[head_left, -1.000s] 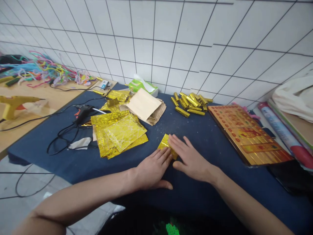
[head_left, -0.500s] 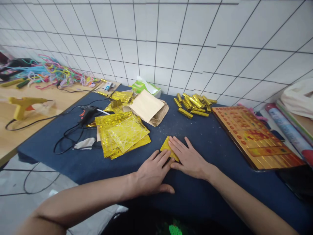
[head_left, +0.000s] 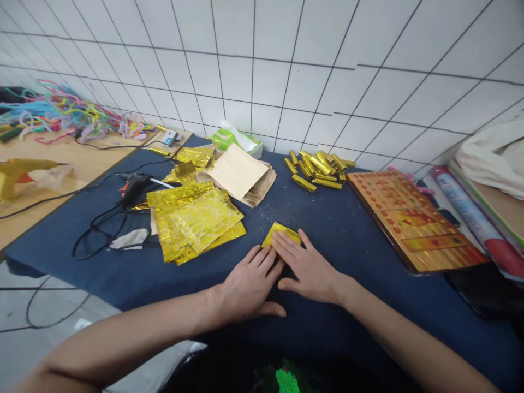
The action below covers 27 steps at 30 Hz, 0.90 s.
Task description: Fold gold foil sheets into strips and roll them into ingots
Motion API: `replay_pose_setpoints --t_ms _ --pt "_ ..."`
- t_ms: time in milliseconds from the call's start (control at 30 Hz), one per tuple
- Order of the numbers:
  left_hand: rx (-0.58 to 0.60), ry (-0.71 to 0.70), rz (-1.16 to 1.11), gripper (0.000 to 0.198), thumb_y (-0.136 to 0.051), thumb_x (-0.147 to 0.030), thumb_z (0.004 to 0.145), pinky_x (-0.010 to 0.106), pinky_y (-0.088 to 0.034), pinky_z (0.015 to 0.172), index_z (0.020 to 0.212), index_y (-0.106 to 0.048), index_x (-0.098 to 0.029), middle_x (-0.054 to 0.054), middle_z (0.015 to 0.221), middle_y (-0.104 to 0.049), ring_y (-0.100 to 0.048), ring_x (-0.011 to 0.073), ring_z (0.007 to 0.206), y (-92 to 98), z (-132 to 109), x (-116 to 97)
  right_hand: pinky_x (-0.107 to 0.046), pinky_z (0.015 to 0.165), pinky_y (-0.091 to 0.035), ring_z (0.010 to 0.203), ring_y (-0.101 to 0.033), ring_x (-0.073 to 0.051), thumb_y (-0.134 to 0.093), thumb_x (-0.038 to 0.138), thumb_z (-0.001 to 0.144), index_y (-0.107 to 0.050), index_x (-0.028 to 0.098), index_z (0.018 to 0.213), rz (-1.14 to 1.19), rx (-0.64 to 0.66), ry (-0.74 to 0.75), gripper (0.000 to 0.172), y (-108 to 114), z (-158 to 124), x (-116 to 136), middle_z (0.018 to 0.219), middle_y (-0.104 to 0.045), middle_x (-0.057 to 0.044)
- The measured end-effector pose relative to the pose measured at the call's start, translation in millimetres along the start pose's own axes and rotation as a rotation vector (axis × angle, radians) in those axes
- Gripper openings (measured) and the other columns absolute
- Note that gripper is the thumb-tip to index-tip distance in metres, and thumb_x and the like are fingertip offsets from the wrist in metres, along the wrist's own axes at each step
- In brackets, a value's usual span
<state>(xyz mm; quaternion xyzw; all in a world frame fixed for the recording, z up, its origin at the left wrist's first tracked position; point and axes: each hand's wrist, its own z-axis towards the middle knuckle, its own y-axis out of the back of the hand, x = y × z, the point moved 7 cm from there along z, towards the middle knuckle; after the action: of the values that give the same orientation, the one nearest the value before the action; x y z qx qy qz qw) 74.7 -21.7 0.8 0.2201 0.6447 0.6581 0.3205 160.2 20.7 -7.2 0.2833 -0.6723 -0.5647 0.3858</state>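
Both my hands lie flat, fingers stretched out, on a small folded piece of gold foil paper (head_left: 282, 233) on the blue cloth-covered table (head_left: 347, 229). My left hand (head_left: 248, 284) presses its near left part. My right hand (head_left: 307, 270) covers its right side, and only the far edge of the foil shows beyond the fingertips. A loose stack of gold foil sheets (head_left: 196, 224) lies just to the left of my hands.
A pile of rolled gold ingots (head_left: 317, 168) and brown paper sheets (head_left: 241, 174) sit farther back. A gold and red printed sheet pack (head_left: 413, 218) lies at right. A black glue gun (head_left: 133, 183) with cables, a yellow glue gun (head_left: 16, 172) and coloured pipe cleaners (head_left: 61, 112) are at left.
My hands have slid slightly towards me over the folded foil, uncovering more of its far edge. The camera view shifted a little.
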Motion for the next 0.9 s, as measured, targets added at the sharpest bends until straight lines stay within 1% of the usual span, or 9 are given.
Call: replay_pose_setpoints --t_ms 133,233,300,433,533,600,667,767,900 --pt "-0.001 0.001 0.019 0.084 -0.037 -0.072 0.073 0.045 -0.022 0.106 0.128 -0.04 -0.009 0.019 0.132 -0.043 -0.035 0.0313 0.126 0.7 1 0 -0.061 0.104 -0.011 0.135 -0.017 -0.026 -0.022 0.059 0.087 -0.017 0.015 0.141 -0.031 -0.007 -0.038 0.07 -4 5 -18 0.147 -0.021 -0.012" --pt "-0.001 -0.004 0.028 0.083 -0.037 -0.072 0.073 0.045 -0.022 0.105 0.126 -0.041 -0.009 0.02 0.132 -0.043 -0.037 0.0315 0.124 -0.8 3 0 -0.062 0.103 -0.011 0.135 -0.016 -0.027 -0.022 0.06 0.086 -0.015 0.016 0.142 -0.04 -0.022 -0.075 0.071 -2 9 -29 0.147 -0.02 -0.012" --pt "-0.002 -0.002 0.025 0.081 -0.037 -0.072 0.073 0.046 -0.023 0.105 0.125 -0.042 -0.009 0.019 0.131 -0.044 -0.038 0.0311 0.123 -1.7 4 1 -0.062 0.103 -0.011 0.135 -0.016 -0.028 -0.023 0.062 0.085 -0.014 0.016 0.142 -0.033 -0.024 -0.089 0.073 1 10 -32 0.148 -0.019 -0.012" --pt "-0.017 0.017 -0.009 0.079 -0.045 -0.069 0.072 0.047 -0.027 0.103 0.126 -0.04 -0.011 0.017 0.128 -0.046 -0.04 0.0306 0.121 2.3 8 4 -0.061 0.103 -0.009 0.136 -0.014 -0.028 -0.024 0.065 0.082 -0.012 0.016 0.142 -0.016 0.005 -0.07 0.079 2 9 -30 0.148 -0.016 -0.012" --pt "-0.022 0.037 -0.086 0.072 -0.052 -0.061 0.074 0.041 -0.035 0.098 0.125 -0.039 -0.012 0.015 0.122 -0.049 -0.047 0.0276 0.114 8.3 9 8 -0.061 0.103 -0.005 0.136 -0.011 -0.029 -0.028 0.071 0.077 -0.008 0.015 0.143 -0.022 0.006 -0.041 0.088 2 7 -28 0.148 -0.014 -0.013" --pt "-0.021 0.044 -0.106 0.065 -0.054 -0.055 0.076 0.038 -0.038 0.095 0.123 -0.041 -0.013 0.015 0.122 -0.048 -0.049 0.0265 0.11 11.0 10 9 -0.061 0.103 -0.003 0.136 -0.01 -0.03 -0.031 0.073 0.075 -0.007 0.015 0.143 -0.03 0.001 -0.019 0.092 1 7 -27 0.148 -0.014 -0.014" --pt "-0.02 0.033 -0.077 0.066 -0.056 -0.053 0.075 0.04 -0.039 0.093 0.126 -0.04 -0.015 0.016 0.127 -0.044 -0.049 0.0279 0.11 11.5 10 9 -0.06 0.103 -0.001 0.136 -0.01 -0.031 -0.032 0.073 0.074 -0.007 0.015 0.143 -0.041 0.0 -0.002 0.094 1 7 -26 0.148 -0.014 -0.014" --pt "-0.012 0.004 -0.027 0.074 -0.056 -0.058 0.073 0.042 -0.037 0.094 0.132 -0.034 -0.019 0.016 0.133 -0.038 -0.045 0.0303 0.113 7.9 12 6 -0.06 0.104 0.0 0.136 -0.01 -0.031 -0.031 0.074 0.074 -0.008 0.014 0.143 -0.057 -0.002 0.014 0.094 1 7 -25 0.148 -0.014 -0.014" --pt "0.007 -0.003 0.007 0.071 -0.049 -0.063 0.075 0.043 -0.033 0.096 0.128 -0.039 -0.018 0.014 0.132 -0.041 -0.042 0.0294 0.117 1.2 13 3 -0.058 0.105 -0.001 0.136 -0.009 -0.029 -0.029 0.073 0.075 -0.007 0.014 0.143 -0.061 -0.01 0.031 0.093 1 5 -27 0.149 -0.013 -0.014"
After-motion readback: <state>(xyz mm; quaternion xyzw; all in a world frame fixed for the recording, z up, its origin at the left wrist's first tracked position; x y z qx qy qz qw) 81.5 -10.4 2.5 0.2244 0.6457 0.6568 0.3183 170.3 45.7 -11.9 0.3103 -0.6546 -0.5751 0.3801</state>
